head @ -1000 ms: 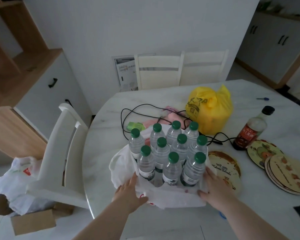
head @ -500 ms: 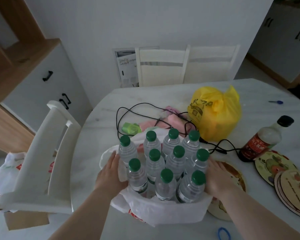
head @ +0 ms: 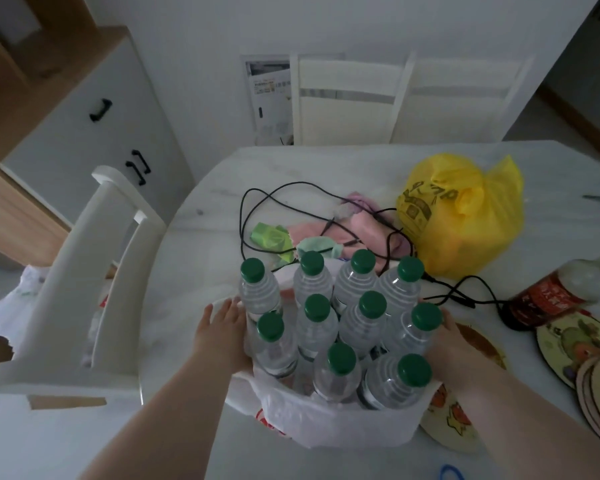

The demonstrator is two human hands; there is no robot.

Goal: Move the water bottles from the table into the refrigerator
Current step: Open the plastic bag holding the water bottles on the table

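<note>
White bag (head: 343, 420) holding water bottles (head: 361, 327), left fingers (head: 227, 311) straight, right hand (head: 447, 344) fingers hidden

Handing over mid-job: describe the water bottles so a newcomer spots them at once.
On the white table, at its near edge between the left hand and right hand, a white plastic bag holds ten clear water bottles. Green caps set them apart from the red-labelled bottle to the right.

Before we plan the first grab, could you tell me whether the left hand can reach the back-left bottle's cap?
Likely yes: the left hand rests beside that bottle, its cap uncovered.
</note>
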